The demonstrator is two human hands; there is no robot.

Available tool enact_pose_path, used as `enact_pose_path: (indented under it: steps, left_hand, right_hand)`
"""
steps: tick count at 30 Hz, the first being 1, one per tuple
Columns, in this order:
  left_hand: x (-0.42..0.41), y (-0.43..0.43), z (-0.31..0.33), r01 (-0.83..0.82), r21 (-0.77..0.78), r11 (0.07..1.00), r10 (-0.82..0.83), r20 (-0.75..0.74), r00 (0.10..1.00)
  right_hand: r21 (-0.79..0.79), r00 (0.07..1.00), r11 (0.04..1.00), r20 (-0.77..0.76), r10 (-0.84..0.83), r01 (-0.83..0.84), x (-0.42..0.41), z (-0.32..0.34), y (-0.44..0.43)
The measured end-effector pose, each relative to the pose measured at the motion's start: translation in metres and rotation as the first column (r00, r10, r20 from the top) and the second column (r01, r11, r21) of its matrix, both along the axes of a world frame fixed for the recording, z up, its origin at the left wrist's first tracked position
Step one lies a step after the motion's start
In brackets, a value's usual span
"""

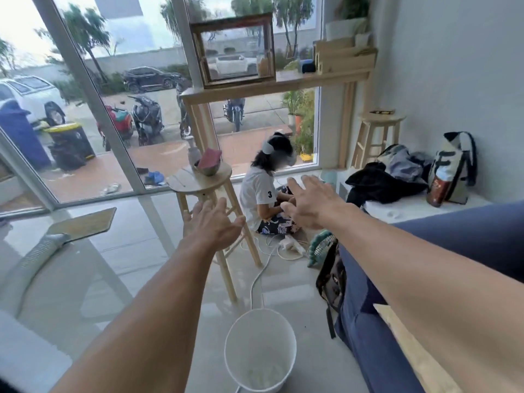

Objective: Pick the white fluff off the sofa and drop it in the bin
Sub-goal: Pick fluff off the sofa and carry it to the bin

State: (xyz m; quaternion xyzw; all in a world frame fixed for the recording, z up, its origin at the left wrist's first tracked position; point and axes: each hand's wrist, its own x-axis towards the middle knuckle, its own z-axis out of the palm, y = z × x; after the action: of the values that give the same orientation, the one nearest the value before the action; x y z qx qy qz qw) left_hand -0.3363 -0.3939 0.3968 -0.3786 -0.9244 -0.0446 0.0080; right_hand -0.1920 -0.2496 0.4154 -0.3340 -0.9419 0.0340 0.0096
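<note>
Both my arms reach forward at chest height. My left hand is spread open with nothing in it, in front of a wooden stool. My right hand is also open, fingers apart and palm down, holding nothing. A white round bin stands on the floor below my arms, beside the sofa's front; pale white fluff lies at its bottom. The blue sofa runs along the right side, under my right forearm. No fluff shows on the visible part of the sofa.
A person sits on the floor ahead by white cables. A wooden stool with a bowl stands by my left hand. A dark backpack leans on the sofa end. Bags lie on a white bench. Glass doors at left.
</note>
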Motion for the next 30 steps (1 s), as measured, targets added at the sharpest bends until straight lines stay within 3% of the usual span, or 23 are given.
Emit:
enact_pose_path:
  steps: [7, 18, 24, 30]
  left_hand:
    - [0.034, 0.025, 0.123, 0.076, 0.065, 0.995, -0.074, -0.044, 0.996]
    - [0.122, 0.111, 0.171, 0.392, 0.096, 0.915, -0.386, -0.074, 0.920]
    - [0.191, 0.149, 0.171, 0.622, 0.092, 0.778, -0.617, -0.074, 0.783]
    - [0.271, 0.163, 0.160, 0.797, 0.084, 0.599, -0.795, -0.056, 0.604]
  right_hand:
    - [0.039, 0.996, 0.996, -0.042, -0.078, 0.080, 0.055, 0.118, 0.024]
    - [0.109, 0.907, 0.900, -0.076, -0.415, 0.421, 0.191, 0.178, 0.047]
    - [0.084, 0.764, 0.760, -0.077, -0.640, 0.645, 0.265, 0.184, 0.018]
    - [0.034, 0.539, 0.538, -0.090, -0.837, 0.842, 0.349, 0.183, -0.043]
